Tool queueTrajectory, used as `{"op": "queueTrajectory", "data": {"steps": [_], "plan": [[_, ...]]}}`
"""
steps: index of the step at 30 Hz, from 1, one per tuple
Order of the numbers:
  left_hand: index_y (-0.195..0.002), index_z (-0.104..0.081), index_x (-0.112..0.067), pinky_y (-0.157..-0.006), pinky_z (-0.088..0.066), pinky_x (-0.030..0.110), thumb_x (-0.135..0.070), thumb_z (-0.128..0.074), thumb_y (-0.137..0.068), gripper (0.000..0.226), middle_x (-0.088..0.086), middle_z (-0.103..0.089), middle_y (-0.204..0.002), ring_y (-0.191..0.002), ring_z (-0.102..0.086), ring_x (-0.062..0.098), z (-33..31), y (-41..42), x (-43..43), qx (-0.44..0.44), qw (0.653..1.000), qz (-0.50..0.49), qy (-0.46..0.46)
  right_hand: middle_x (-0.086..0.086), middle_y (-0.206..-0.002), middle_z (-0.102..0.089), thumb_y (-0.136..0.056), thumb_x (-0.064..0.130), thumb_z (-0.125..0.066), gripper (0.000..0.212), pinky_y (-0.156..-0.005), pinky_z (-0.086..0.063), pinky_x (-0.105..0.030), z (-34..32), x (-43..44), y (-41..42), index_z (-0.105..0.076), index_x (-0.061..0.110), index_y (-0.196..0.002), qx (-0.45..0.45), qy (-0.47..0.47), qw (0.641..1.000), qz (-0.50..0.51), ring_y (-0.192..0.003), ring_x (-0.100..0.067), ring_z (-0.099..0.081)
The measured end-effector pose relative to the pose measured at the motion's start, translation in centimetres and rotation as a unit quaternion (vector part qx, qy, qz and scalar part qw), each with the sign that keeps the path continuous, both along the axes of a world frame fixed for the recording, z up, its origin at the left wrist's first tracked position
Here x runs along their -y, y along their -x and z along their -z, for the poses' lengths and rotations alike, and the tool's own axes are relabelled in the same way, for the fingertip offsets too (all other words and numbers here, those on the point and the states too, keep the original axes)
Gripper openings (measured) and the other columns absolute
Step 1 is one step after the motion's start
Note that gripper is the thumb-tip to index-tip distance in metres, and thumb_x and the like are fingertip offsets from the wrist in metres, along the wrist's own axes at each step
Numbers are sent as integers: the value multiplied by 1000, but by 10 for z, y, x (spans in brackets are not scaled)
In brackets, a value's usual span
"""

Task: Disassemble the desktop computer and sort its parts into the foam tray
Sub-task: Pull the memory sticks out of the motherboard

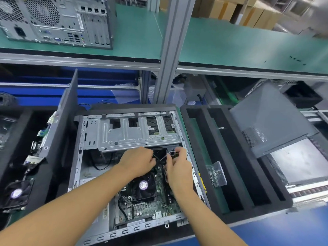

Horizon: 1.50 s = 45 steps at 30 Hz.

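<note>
Computer: the desktop computer (88, 176) lies open on its side in the middle of the table (197, 135), with its motherboard (156, 203) and cooler fan (144, 186) not yet taken out.
Drive cage: a bare metal drive cage (133, 135) spans the far end of the case, and both hands work just below its near edge.
Left hand: the left hand (140, 159) reaches in with its grip closed, fingers curled round the black cables (160, 164) above the fan.
Right hand: the right hand (176, 167) sits close beside it, its grip a pinch on a thin pale wire (170, 153) that loops up near the case's right wall.
Foam tray: the foam tray (252, 213) lies just to the right of the case, its long slots showing nothing in them, with a small clear packet of screws (217, 174) on its near-left rib.
Step in hand: this looks like freeing the internal wiring, an early-to-middle stage, since the main board is still seated.
Next move: I judge it calls for a straight, gentle pull on the plug, not the wire, while the left hand holds the bundle clear.
Risk: tugging at an angle could strain the connector or catch the cage's edge.
</note>
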<state>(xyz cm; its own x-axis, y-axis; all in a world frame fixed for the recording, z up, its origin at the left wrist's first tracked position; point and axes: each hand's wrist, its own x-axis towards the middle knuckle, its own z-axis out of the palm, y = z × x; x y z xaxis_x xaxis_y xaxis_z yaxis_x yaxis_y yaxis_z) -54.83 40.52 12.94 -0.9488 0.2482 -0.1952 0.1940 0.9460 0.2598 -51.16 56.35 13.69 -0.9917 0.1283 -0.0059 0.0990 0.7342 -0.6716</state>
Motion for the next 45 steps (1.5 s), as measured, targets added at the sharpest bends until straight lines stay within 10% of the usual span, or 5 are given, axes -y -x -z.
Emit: {"op": "queueTrajectory", "data": {"steps": [16,21,29,45], "plan": [[-75,-50,-34,-52,-39,26,-44,-47,-99,26,-12,-59,-68,-57,-53,5,0,-25,17,53,989,-25,-134,-3,-91,-67,-103,25,-37,18,-49,-31,-30,0,-8,-1,-40,16,-118,27,-293,943,-153,-77,-24,-67],[-77,-51,-36,-54,-41,26,-42,-49,-99,24,-10,-61,-69,-53,-51,4,-10,-32,31,68,982,-45,-168,6,-63,-56,-97,31,-44,6,-42,-28,-33,-5,1,-10,-41,28,-102,-40,-117,964,-236,-52,-19,-50],[-100,-61,-29,-71,-49,24,-17,-51,-98,16,-14,-67,-88,-79,-60,2,-37,-78,75,-51,936,-150,-314,2,-75,-67,-94,18,-53,14,-47,-40,-23,-44,74,-24,-61,29,-89,158,276,900,-297,-60,-13,-52],[-76,-64,-28,-53,-36,17,1,-50,-82,32,-10,-59,-61,-52,-45,3,-38,-366,291,-133,833,-437,-312,-5,-64,-66,-87,28,-53,16,-47,-42,-26,-50,323,-210,-67,18,-85,290,216,749,-555,-52,-15,-51]]}}
